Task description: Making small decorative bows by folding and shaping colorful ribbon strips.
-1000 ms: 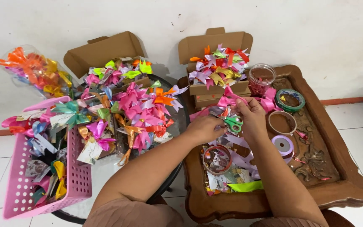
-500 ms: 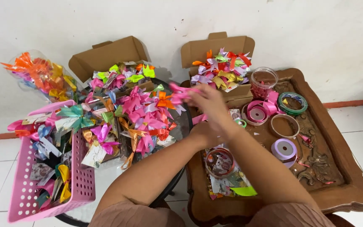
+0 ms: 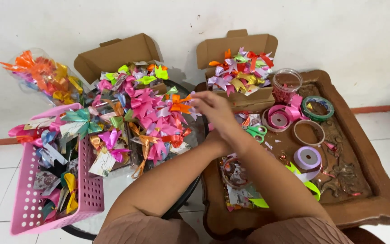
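Note:
My right hand (image 3: 215, 113) reaches left from the wooden table (image 3: 375, 199) to the edge of a heap of ribbon bows (image 3: 150, 113), mostly pink. Its fingers are loosely spread, their tips by an orange bow (image 3: 179, 104), and I see nothing gripped in them. My left hand (image 3: 215, 141) lies under the right wrist and is mostly hidden. Green scissors (image 3: 256, 132) lie just right of the hands.
A pink basket (image 3: 28, 208) of bows stands at the left, with a clear bag of orange bows (image 3: 39, 77) behind it. Two open cardboard boxes (image 3: 113, 54) (image 3: 238, 45) hold more bows. Ribbon rolls in pink (image 3: 278, 119), green (image 3: 318, 107) and lilac (image 3: 307, 157) and a plastic jar (image 3: 287, 83) sit on the wooden table.
Both hands were over the wooden table on a pink bow. The right hand lifted it and swung left to the bow heap, where the fingers have spread.

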